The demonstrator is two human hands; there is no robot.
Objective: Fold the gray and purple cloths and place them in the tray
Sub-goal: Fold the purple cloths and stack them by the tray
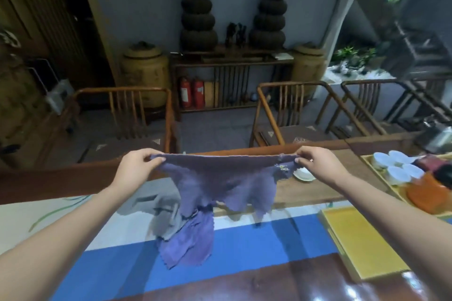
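Purple cloth [225, 178] stretched between pinching left fingers [156, 159] and right fingers [300, 157].

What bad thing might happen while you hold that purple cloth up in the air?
The held purple cloth hangs from the left hand and right hand by pinched corners only, so one corner may slip. Its lower edge dangles near the second purple cloth and gray cloth, and might drag them. Swinging right, it might brush the saucer.

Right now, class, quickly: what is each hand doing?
Left hand: closed, pinching the left top corner of the purple cloth.
Right hand: closed, pinching the right top corner of the same cloth, stretched between them.
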